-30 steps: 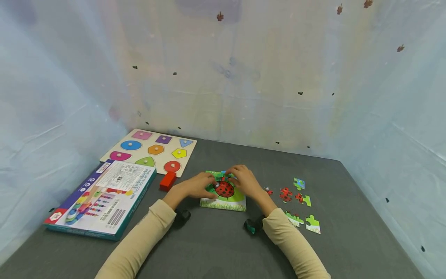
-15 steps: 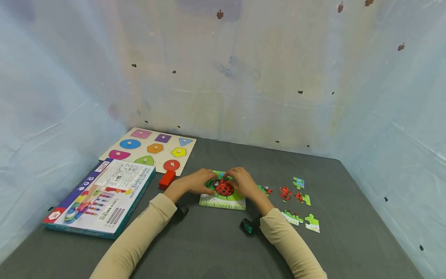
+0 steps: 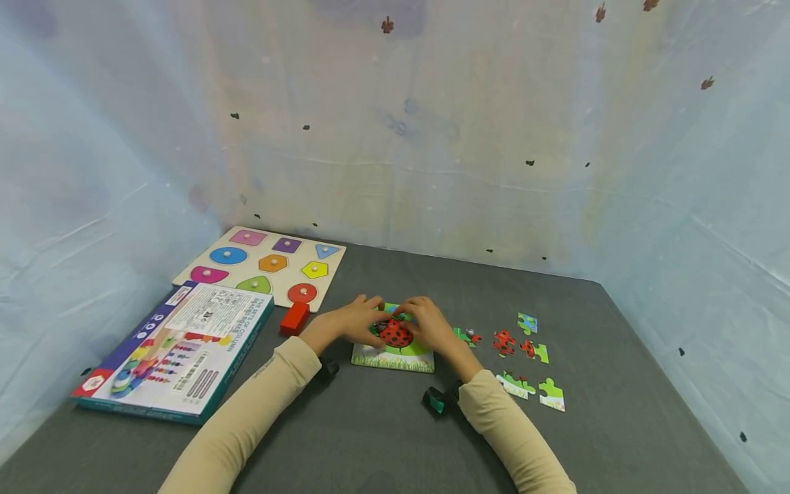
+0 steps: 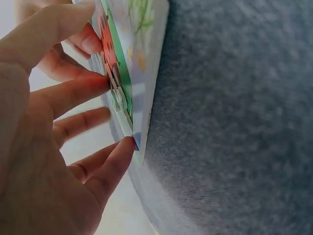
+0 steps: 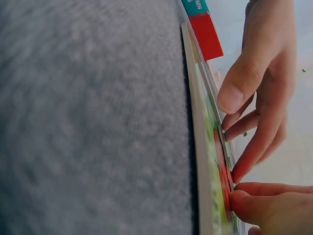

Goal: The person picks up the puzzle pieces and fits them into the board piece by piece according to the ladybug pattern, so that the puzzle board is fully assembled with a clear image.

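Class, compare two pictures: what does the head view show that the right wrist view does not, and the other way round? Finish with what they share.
Only the head view: the loose puzzle pieces and the rolled sleeves.
Only the right wrist view: the left thumb's nail up close, and the puzzle board seen nearly edge-on.
Both: the left hand, right hand, red block, part of the box, and the grey tabletop.

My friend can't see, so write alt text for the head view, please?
A left hand and right hand touch a ladybug puzzle on a gray table, with loose pieces to the right and a red block, box and shape board to the left.
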`<state>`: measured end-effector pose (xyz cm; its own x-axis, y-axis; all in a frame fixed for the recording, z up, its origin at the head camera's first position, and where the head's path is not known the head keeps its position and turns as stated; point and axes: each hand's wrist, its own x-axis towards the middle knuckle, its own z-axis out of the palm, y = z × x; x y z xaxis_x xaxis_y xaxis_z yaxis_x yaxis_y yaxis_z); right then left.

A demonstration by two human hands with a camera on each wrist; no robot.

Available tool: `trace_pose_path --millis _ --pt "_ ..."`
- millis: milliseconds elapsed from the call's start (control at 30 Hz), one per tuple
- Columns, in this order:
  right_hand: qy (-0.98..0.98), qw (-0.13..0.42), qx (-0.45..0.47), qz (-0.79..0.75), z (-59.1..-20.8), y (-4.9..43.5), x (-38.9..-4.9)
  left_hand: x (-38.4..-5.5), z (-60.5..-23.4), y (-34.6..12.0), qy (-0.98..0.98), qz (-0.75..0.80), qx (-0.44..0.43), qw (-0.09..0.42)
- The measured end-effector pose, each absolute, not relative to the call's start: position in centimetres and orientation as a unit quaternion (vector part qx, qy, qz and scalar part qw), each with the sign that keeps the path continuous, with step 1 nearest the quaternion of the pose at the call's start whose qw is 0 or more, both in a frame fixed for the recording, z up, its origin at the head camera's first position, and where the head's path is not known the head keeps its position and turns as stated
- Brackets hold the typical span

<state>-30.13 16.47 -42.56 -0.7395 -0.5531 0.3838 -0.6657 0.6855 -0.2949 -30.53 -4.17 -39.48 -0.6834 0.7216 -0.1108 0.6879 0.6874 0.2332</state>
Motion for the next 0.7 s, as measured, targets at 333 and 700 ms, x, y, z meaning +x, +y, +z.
trace_pose_path --millis 333,700 --pt "-0.918 0.106 0.326 0.200 -42.5 16.5 -30.3 -30.5 -39.2 -3.6 0.906 0.068 0.406 0.093" --pt "-0.884 0.019 0.392 0.255 -41.7 18.8 -30.4 -30.4 -39.0 -3.2 0.914 0.054 0.388 0.105"
